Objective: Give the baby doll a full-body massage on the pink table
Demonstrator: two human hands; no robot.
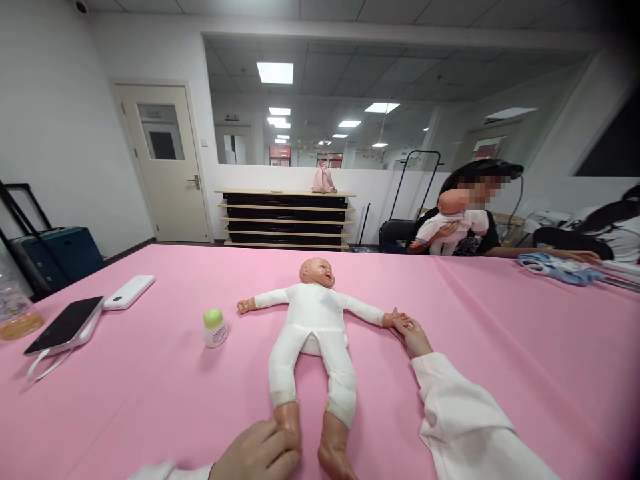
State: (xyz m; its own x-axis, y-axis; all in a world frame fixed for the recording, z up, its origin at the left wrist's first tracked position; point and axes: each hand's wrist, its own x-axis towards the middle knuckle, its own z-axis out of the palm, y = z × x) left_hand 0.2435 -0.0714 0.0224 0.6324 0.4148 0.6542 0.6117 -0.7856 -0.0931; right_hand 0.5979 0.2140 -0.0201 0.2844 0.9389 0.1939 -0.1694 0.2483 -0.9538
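Note:
A white-clothed baby doll [313,327] lies on its back on a pink table cover [475,407], with its head away from me and its arms spread. My left hand [255,453] closes around the doll's bare vinyl lower leg [287,420] at the bottom of the view. My right hand [413,337], in a white sleeve, grips the doll's small outstretched hand [395,319]. A small bottle with a green cap [215,328] stands left of the doll, nearest its arm and out of reach of neither hand's fingers.
A black phone [65,325] and white power bank [129,292] lie at the left, beside a plastic bottle [17,313]. Across the table, a co-worker [470,230] holds another doll. A blue cloth [555,269] lies at the far right edge. Behind stand a shelf unit [285,220] and a suitcase [60,257].

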